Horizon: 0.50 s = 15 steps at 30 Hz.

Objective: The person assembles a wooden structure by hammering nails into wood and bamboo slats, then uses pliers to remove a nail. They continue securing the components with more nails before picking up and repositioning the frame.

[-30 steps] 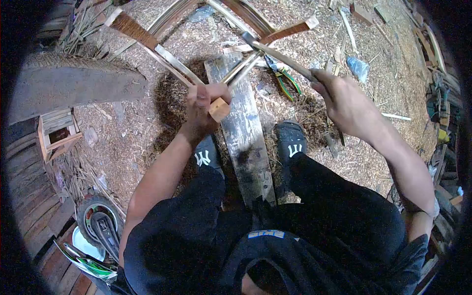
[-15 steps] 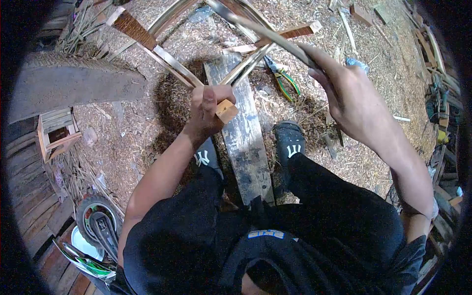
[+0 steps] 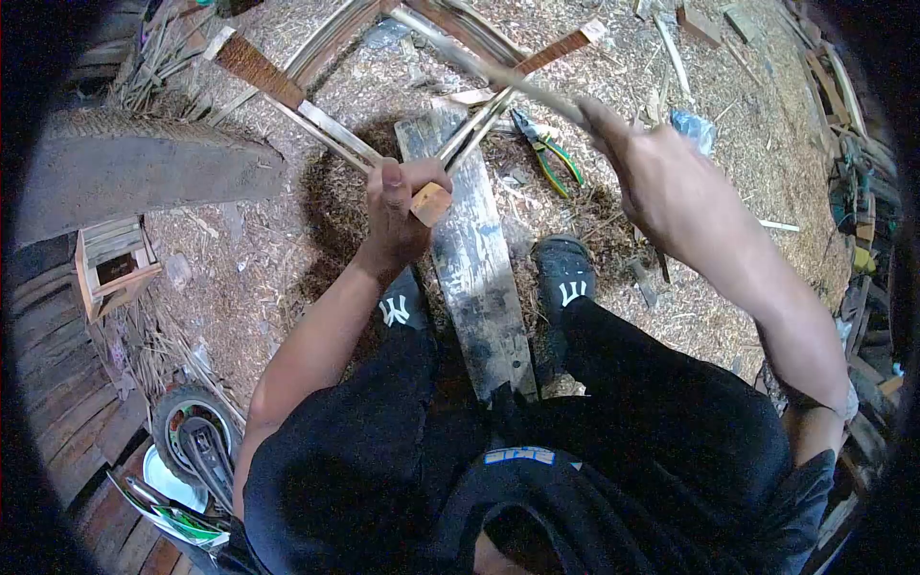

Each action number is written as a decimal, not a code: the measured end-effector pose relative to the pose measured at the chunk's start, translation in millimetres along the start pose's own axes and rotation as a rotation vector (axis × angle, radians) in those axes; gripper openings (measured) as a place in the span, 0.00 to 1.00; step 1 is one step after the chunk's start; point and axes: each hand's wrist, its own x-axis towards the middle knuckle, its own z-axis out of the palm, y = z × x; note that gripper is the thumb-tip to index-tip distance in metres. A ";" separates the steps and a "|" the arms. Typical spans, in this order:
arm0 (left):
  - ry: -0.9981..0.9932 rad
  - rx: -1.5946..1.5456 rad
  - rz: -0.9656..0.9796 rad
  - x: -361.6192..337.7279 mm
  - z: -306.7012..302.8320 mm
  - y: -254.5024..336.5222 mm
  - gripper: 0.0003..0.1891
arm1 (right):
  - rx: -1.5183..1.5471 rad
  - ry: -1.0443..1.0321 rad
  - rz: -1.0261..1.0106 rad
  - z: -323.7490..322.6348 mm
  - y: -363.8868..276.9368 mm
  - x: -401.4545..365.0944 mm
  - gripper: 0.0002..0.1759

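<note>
My left hand (image 3: 395, 206) is closed around the near corner post of a wooden frame (image 3: 335, 134), with the post's pale squared end (image 3: 431, 203) poking out beside the fingers. The frame's thin rails spread away from that grip in a diamond, and dark-sided posts show at its left and right corners. My right hand (image 3: 656, 172) is wrapped round one end of a long, thin, stick-like tool (image 3: 537, 88). This tool slants up and left across the frame's right side; its exact kind cannot be made out. Pliers with green-and-yellow handles (image 3: 554, 163) lie right of the frame.
A worn plank (image 3: 479, 278) runs between my shoes, partly under the frame. Wood shavings (image 3: 249, 278) cover the ground. To the left are a thick timber (image 3: 153, 177), a small wooden box frame (image 3: 117, 287) and a wheel (image 3: 192, 431). Scrap wood (image 3: 700, 26) lies at upper right.
My right hand and the long tool have shifted slightly left and down. The post end in my left hand has turned a little and moved slightly left; that grip stays closed.
</note>
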 end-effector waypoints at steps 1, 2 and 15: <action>0.003 -0.001 0.004 0.7 1.4 1.4 0.39 | -0.116 -0.196 0.082 2.3 6.2 -0.5 0.27; -0.003 0.013 0.024 1.6 2.6 3.5 0.40 | -0.091 -0.061 -0.061 6.3 17.1 -6.2 0.28; -0.109 0.058 0.012 0.7 3.1 2.0 0.39 | -0.019 -0.053 -0.047 -25.1 -9.5 1.8 0.27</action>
